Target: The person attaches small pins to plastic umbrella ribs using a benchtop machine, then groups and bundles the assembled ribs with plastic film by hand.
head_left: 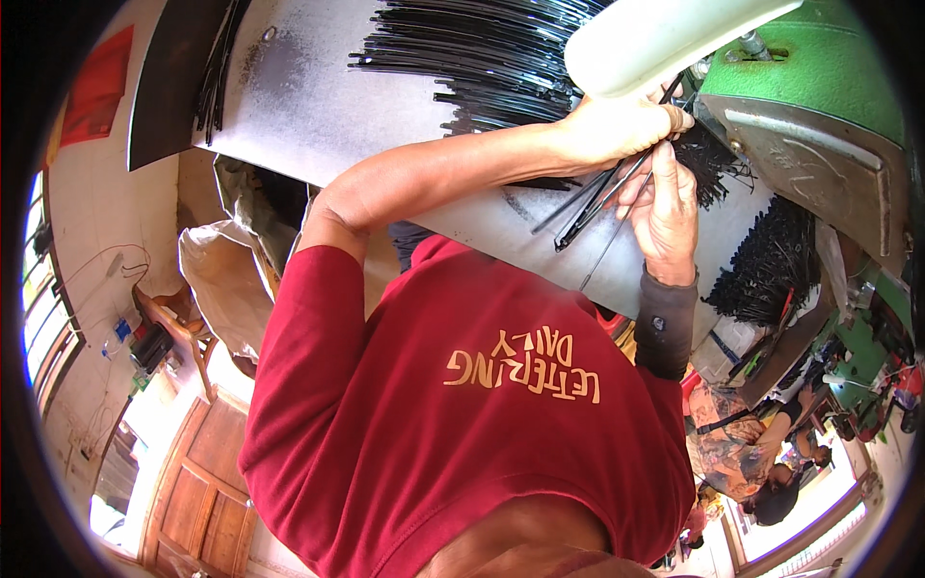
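My left hand is closed on a few thin black rods, beside a green machine. The rods slant down toward my body, and their upper ends reach up by the machine. Just below it, my right hand pinches a thin dark rod whose tail runs toward my shirt. A dark cuff covers my right forearm. Many similar black rods lie in a wide heap on the pale metal table, beyond my left forearm. A white curved cover hides part of the area above my left hand.
Bundled black rods lie to the right, with another dark pile under the machine. A few rods lie at the table's left end. A pale sack stands below the table. Another person is at the lower right.
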A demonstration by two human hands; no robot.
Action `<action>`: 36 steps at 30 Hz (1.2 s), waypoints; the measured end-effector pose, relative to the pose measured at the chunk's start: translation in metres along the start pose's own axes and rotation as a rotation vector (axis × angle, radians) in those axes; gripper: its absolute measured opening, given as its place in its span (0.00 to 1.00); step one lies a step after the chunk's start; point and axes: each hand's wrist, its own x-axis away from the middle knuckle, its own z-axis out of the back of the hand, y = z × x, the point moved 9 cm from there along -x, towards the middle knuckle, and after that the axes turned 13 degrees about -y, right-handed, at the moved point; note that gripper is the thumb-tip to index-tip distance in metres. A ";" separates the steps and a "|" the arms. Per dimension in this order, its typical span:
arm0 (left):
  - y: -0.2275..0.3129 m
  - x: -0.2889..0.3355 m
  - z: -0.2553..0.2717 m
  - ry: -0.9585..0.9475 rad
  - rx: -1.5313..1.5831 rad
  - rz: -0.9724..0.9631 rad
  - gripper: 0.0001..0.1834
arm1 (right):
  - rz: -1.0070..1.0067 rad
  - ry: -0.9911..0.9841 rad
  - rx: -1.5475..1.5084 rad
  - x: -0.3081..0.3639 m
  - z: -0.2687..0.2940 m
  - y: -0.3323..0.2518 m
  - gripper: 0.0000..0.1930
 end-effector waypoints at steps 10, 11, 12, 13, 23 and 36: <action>-0.011 -0.003 0.006 0.091 -0.010 -0.094 0.12 | 0.029 0.012 0.111 -0.002 0.001 -0.003 0.23; -0.010 -0.003 0.006 0.096 -0.020 -0.093 0.12 | 0.028 0.024 0.125 -0.002 0.001 -0.004 0.23; -0.010 -0.002 0.007 0.102 -0.030 -0.091 0.12 | 0.028 0.023 0.124 -0.002 0.001 -0.004 0.23; -0.009 -0.002 0.007 0.105 -0.031 -0.092 0.12 | 0.029 0.030 0.134 -0.002 0.002 -0.004 0.23; 0.000 0.000 0.004 0.082 -0.014 -0.126 0.10 | 0.038 0.026 0.149 -0.003 0.003 -0.007 0.23; -0.012 -0.005 0.008 0.056 -0.025 -0.012 0.11 | 0.004 0.061 -0.035 0.005 -0.004 0.006 0.22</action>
